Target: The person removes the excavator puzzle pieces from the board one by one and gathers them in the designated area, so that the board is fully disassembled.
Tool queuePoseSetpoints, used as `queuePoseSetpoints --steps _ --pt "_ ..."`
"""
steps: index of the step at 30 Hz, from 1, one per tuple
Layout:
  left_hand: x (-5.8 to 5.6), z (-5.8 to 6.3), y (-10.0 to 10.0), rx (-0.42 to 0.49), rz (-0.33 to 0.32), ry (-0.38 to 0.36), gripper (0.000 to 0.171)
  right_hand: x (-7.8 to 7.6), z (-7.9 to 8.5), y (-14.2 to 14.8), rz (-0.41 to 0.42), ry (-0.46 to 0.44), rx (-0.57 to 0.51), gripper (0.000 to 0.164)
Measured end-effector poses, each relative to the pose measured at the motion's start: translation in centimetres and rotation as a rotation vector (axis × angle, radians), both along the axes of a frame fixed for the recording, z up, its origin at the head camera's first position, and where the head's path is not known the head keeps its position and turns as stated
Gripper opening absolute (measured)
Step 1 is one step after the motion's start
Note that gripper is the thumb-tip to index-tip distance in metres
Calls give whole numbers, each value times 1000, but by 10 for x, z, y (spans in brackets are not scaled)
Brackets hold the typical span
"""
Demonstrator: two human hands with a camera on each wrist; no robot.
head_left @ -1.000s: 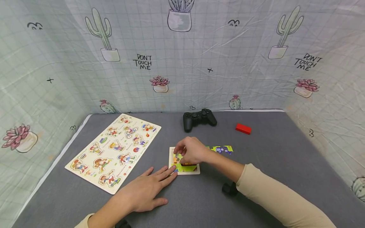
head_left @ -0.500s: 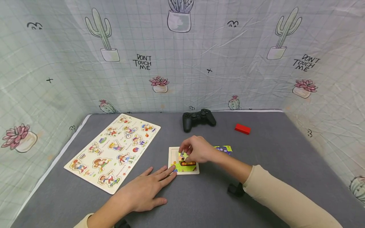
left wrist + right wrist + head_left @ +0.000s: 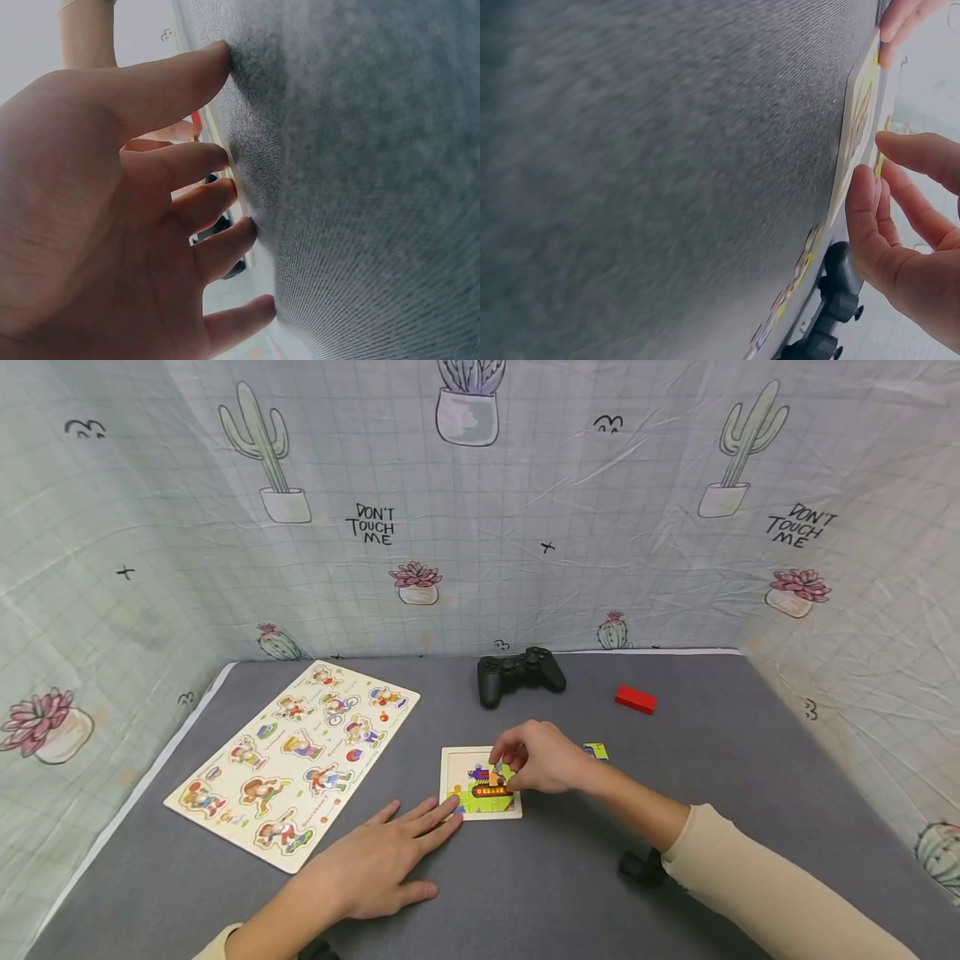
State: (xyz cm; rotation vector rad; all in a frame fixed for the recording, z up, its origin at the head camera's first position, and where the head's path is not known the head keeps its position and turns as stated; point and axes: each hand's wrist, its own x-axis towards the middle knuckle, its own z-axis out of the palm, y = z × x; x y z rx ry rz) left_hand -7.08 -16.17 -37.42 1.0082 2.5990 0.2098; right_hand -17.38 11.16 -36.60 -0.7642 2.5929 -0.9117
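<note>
A small square jigsaw puzzle in a pale wooden tray lies in front of me, showing a green base and a red-orange tracked vehicle. My right hand is over its right side, thumb and fingers pinching a small yellow-and-orange puzzle piece. In the right wrist view only a thin yellow edge of the piece shows between the fingertips. My left hand lies spread, its fingertips resting on the tray's lower left corner. The left wrist view shows that palm with fingers extended toward the cloth.
Loose puzzle pieces lie beyond my right wrist, partly hidden. Behind stands a black game controller, with a red block to its right. A large pegboard puzzle with figures lies at left. Patterned cloth walls enclose the grey table.
My right hand has moved to the right across the tray with the pinched piece, uncovering the tray's left side. The left hand has kept its place at the corner.
</note>
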Motion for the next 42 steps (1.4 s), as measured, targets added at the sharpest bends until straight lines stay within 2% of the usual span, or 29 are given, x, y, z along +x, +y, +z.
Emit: queuePoseSetpoints --steps 22,42 --pt "-1 -2 -1 7 -2 -2 81 4 -6 41 -69 -76 -41 28" --pt "-1 -1 -2 19 -9 -4 81 4 -15 55 -114 -79 -25 26"
